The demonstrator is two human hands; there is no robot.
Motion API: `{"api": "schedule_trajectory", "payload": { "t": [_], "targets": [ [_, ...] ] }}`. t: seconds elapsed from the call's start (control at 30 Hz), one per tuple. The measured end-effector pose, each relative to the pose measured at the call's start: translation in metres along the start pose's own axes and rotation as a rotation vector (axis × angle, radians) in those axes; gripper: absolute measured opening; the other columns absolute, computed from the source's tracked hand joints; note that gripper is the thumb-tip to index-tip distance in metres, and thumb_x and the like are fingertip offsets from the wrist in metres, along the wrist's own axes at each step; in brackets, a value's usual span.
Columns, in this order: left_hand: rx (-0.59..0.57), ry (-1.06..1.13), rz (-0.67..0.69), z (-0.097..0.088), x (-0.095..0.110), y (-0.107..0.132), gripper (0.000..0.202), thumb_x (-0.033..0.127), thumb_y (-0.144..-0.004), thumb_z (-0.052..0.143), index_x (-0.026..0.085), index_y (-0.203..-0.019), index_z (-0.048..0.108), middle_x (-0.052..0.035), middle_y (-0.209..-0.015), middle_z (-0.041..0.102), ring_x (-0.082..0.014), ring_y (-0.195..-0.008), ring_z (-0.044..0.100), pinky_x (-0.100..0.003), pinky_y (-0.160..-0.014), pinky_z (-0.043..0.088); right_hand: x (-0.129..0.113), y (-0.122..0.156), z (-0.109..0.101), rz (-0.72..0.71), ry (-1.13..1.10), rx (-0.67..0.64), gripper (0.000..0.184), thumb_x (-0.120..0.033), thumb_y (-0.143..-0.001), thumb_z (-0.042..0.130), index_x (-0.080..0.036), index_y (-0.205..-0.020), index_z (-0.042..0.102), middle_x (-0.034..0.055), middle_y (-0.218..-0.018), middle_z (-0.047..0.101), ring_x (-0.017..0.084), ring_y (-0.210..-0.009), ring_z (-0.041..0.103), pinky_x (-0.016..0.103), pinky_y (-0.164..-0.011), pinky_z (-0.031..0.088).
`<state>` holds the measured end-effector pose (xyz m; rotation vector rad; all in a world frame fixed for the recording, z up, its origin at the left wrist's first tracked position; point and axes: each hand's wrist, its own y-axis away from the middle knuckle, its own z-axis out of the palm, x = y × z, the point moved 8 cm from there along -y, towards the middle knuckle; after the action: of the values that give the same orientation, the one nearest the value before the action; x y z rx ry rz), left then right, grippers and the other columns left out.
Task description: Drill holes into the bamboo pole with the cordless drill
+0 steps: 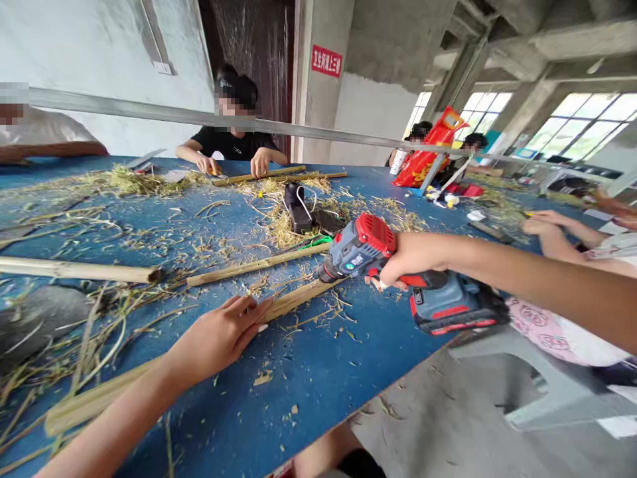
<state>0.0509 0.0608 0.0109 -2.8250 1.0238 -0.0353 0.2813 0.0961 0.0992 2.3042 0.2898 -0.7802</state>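
A long split bamboo piece (294,298) lies slantwise on the blue table, passing beneath my left hand. My left hand (225,334) is closed over its middle, fingers on top and thumb along the near side. In my right hand (411,257) is a blue and red cordless drill (359,247), gripped by its handle and tipped so its chuck points down left. The chuck sits at the bamboo's far end; whether a bit touches it is hidden. Just behind lies a thinner bamboo strip (253,266) with small holes along it.
A bamboo pole (79,269) lies at the left. Shavings (134,180) litter the blue table (318,372). Behind the drill are green-handled scissors (321,241) and a black box with a white cord (298,214). A co-worker (239,136) handles bamboo opposite; a grey stool (532,372) stands right.
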Motion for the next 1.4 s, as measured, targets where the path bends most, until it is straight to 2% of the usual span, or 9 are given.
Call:
{"api": "schedule_trajectory", "payload": {
  "t": [0.23, 0.63, 1.03, 1.2, 1.4],
  "targets": [
    [0.051, -0.004, -0.002, -0.006, 0.003, 0.0, 0.041, 0.035, -0.09, 0.027, 0.027, -0.127, 0.041, -0.0052, -0.094, 0.054, -0.0162, -0.082, 0.056, -0.026, -0.071, 0.045, -0.003, -0.003, -0.008, 0.008, 0.018, 0.012, 0.009, -0.011, -0.054, 0.056, -0.016, -0.061, 0.053, -0.0033, -0.046, 0.05, 0.008, -0.041, 0.046, 0.02, -0.041, 0.038],
    [0.047, 0.05, -0.009, -0.005, 0.001, 0.001, 0.044, 0.035, -0.089, 0.028, 0.027, -0.132, 0.034, -0.0047, -0.093, 0.054, -0.017, -0.085, 0.055, -0.027, -0.07, 0.046, 0.005, 0.0, -0.007, -0.017, 0.015, 0.002, 0.012, -0.014, -0.056, 0.057, -0.014, -0.069, 0.056, -0.0014, -0.056, 0.053, 0.008, -0.047, 0.048, 0.02, -0.045, 0.04],
    [0.029, 0.051, -0.013, -0.003, -0.001, -0.002, 0.044, 0.036, -0.089, 0.027, 0.025, -0.131, 0.036, -0.0051, -0.093, 0.054, -0.0166, -0.082, 0.056, -0.026, -0.068, 0.046, -0.012, 0.001, -0.004, -0.044, -0.008, -0.013, 0.009, -0.009, -0.056, 0.056, -0.016, -0.056, 0.05, -0.0032, -0.046, 0.049, 0.007, -0.039, 0.044, 0.019, -0.039, 0.037],
    [0.03, 0.04, -0.014, -0.003, -0.001, -0.001, 0.044, 0.036, -0.089, 0.027, 0.025, -0.131, 0.036, -0.0053, -0.093, 0.054, -0.017, -0.082, 0.056, -0.027, -0.069, 0.046, -0.006, 0.001, -0.003, 0.014, -0.118, -0.042, 0.007, -0.013, -0.06, 0.059, -0.016, -0.062, 0.054, -0.0017, -0.053, 0.053, 0.007, -0.042, 0.046, 0.021, -0.043, 0.042],
    [0.024, 0.033, -0.008, -0.002, -0.001, -0.003, 0.044, 0.036, -0.09, 0.026, 0.024, -0.13, 0.037, -0.0057, -0.093, 0.054, -0.0174, -0.083, 0.055, -0.028, -0.07, 0.046, 0.005, 0.002, 0.0, 0.122, -0.245, -0.06, 0.012, -0.02, -0.064, 0.061, -0.013, -0.073, 0.057, 0.0025, -0.067, 0.059, 0.007, -0.046, 0.05, 0.022, -0.047, 0.046]
  ]
}}
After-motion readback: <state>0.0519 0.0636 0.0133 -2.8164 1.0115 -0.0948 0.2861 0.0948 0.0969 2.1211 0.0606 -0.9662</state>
